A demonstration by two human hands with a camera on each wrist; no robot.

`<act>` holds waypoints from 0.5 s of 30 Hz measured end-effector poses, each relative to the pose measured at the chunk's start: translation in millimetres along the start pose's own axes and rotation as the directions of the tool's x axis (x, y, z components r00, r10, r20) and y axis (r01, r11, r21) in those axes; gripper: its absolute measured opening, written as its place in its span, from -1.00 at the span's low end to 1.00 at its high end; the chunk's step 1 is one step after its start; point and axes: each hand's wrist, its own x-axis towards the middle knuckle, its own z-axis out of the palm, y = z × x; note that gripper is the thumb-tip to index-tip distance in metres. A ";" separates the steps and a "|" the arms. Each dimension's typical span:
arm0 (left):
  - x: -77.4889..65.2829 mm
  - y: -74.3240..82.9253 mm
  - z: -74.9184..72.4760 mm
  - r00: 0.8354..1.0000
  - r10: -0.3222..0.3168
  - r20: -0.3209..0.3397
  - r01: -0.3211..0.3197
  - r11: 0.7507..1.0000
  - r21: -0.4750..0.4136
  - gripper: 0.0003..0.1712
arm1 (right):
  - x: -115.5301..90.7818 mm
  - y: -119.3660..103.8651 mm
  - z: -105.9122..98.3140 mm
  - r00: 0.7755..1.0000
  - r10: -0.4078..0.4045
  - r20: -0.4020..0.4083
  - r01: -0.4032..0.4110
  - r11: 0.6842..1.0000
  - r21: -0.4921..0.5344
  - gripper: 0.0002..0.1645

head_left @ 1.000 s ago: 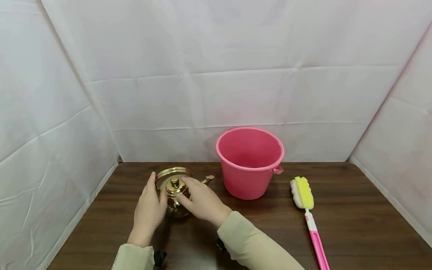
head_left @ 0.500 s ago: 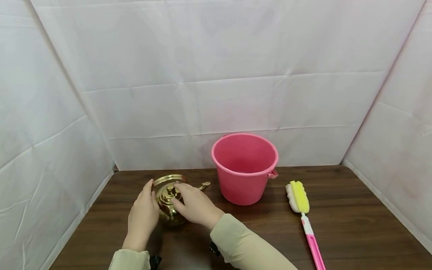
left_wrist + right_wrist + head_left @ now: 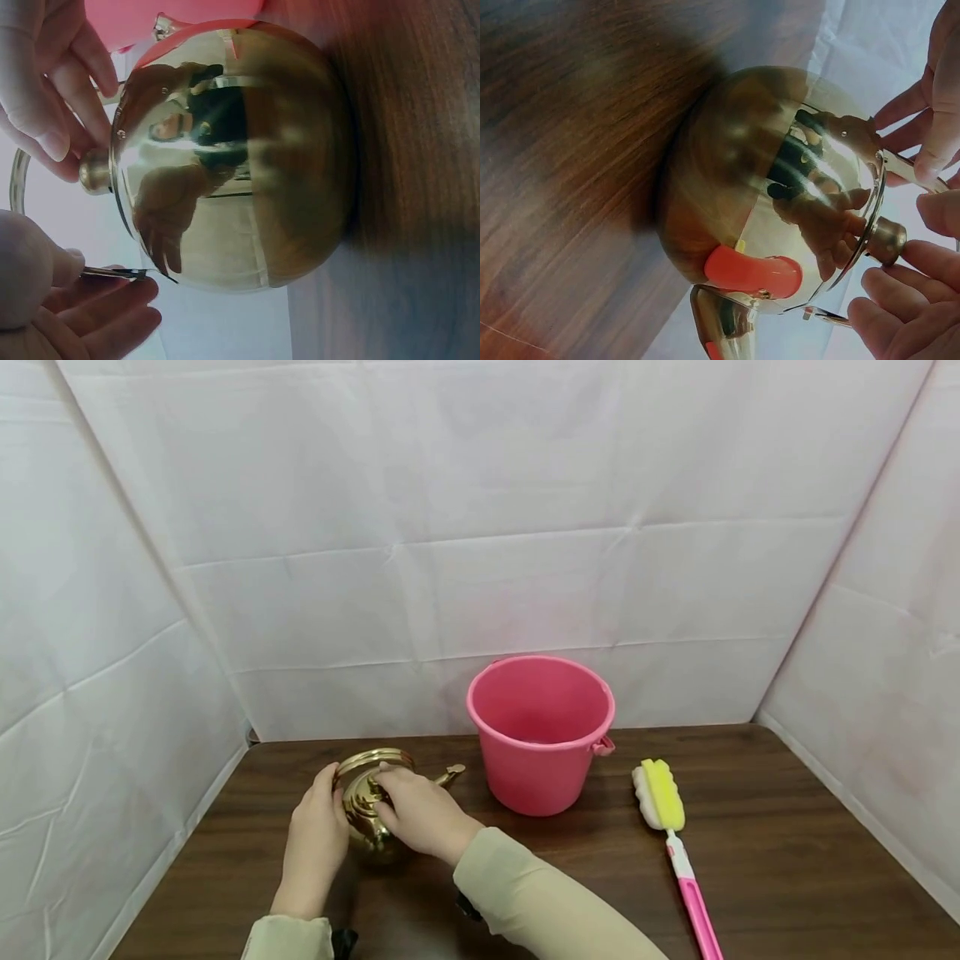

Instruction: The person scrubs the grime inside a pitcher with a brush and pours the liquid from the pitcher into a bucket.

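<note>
A shiny brass teapot [image 3: 367, 835] stands on the dark table, its hoop handle [image 3: 372, 758] raised over the lid and its spout [image 3: 450, 774] turned toward the back right. My left hand [image 3: 318, 835] pinches the handle's left foot, thumb on one side and fingers behind, seen in both wrist views. Over the lid is my right hand [image 3: 423, 810]; its fingertips [image 3: 922, 259] meet the round lid knob [image 3: 887, 241], while the thumb stands slightly apart from the knob in the right wrist view. In the head view the right hand mostly hides the knob.
A pink bucket [image 3: 540, 777] stands behind and right of the teapot. Farther right lies a sponge brush [image 3: 663, 797] with a yellow and white head and a pink handle. White cloth walls [image 3: 450, 593] enclose the wooden table [image 3: 787, 860] on three sides.
My right hand has moved left onto the lid knob, its thumb and fingers drawing together. My left hand has stayed at the handle. The head view has shifted slightly.
</note>
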 end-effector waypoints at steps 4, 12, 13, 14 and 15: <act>-1.0 -2.3 2.3 0.998 0.041 -0.055 -0.041 0.999 -0.008 -0.63 | 3.2 -1.4 0.9 1.000 -0.001 -0.003 0.001 0.999 -0.044 -0.59; -0.4 -8.5 4.4 0.991 0.083 -0.106 -0.084 0.996 -0.007 -0.64 | 9.1 -3.4 2.1 0.999 -0.021 -0.049 0.018 0.998 -0.058 -0.70; -0.3 -9.3 4.8 0.991 0.083 -0.108 -0.085 0.996 -0.008 -0.64 | 9.6 -3.6 1.9 0.998 -0.023 -0.059 0.019 0.998 -0.062 -0.72; -0.5 -10.1 5.3 0.991 0.081 -0.108 -0.082 0.997 -0.010 -0.63 | 9.9 -3.8 1.8 0.998 -0.023 -0.067 0.019 0.998 -0.062 -0.72; -0.9 -10.7 5.8 0.992 0.077 -0.105 -0.078 0.997 -0.010 -0.63 | 10.1 -3.8 2.4 0.997 -0.024 -0.074 0.019 0.998 -0.066 -0.73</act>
